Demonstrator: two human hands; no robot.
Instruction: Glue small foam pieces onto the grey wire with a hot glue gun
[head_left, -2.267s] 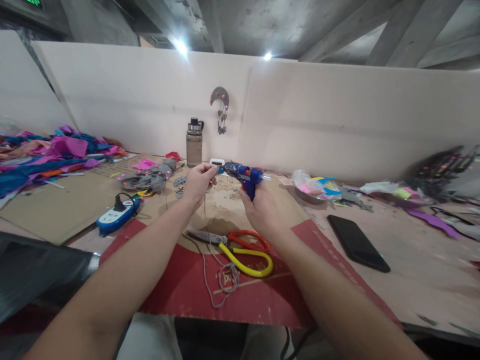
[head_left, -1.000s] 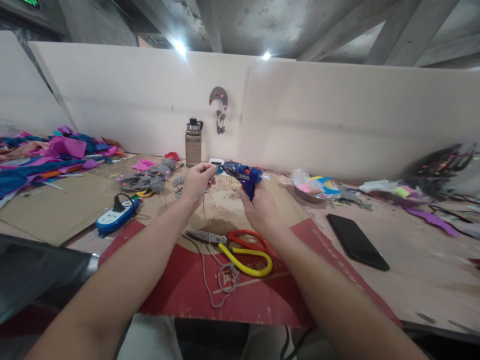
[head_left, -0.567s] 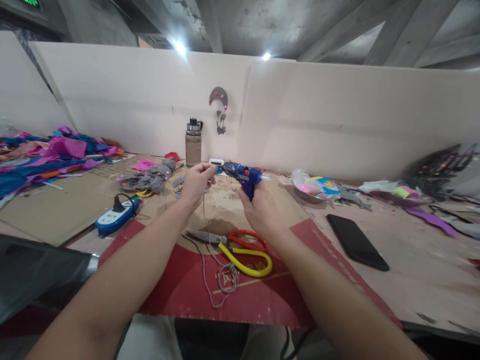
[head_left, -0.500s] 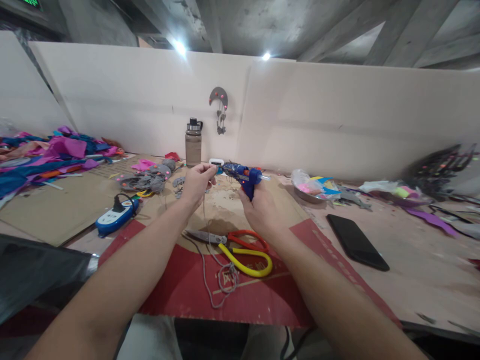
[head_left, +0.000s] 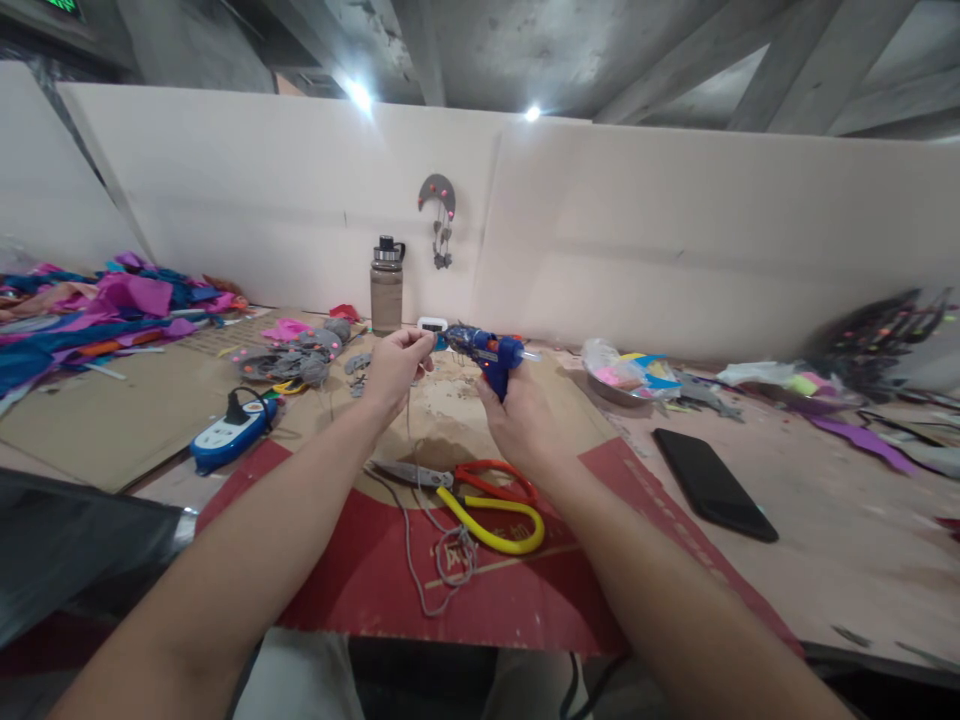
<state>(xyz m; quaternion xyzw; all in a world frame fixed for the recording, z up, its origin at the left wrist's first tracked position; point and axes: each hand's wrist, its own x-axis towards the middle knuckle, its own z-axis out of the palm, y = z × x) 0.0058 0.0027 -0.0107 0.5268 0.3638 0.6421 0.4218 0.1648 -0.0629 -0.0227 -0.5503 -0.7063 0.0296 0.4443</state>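
My right hand is wrapped round the handle of a blue hot glue gun, whose nozzle points left and whose clear glue stick juts out at the back. Close to that nozzle, my left hand is closed in a pinch on a thin grey cord. The cord hangs down and ends in a loose tangle on red cardboard. What else the left fingertips may hold is too small to tell. Below the hands lie scissors with one red and one yellow handle loop.
A water bottle stands by the back board, where a grey moon ornament hangs. To the left are a power strip, grey felt pieces and a heap of coloured cloth. A phone and a bowl lie rightward.
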